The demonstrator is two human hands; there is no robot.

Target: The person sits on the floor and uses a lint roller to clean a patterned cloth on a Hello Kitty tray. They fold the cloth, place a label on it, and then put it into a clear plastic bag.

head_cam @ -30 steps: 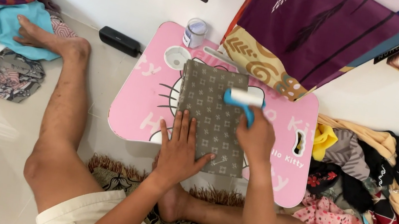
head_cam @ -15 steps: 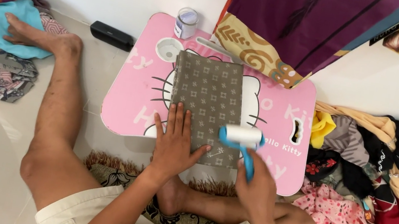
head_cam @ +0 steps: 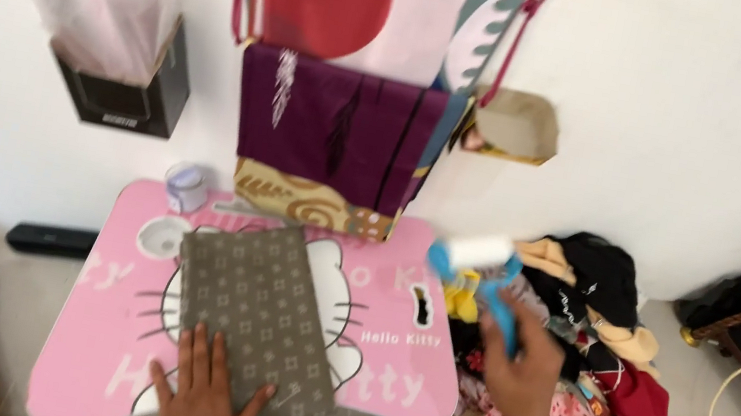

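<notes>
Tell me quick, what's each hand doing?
Left hand: open, flat on the folded cloth.
Right hand: closed, holding the lint roller.

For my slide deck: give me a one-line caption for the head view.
Left hand flat on folded cloth atop pink table; right hand lifts lint roller over clothes pile.

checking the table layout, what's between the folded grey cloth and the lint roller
Head view: bare pink table top lies between the folded grey cloth and the lint roller held in the right hand.
</notes>
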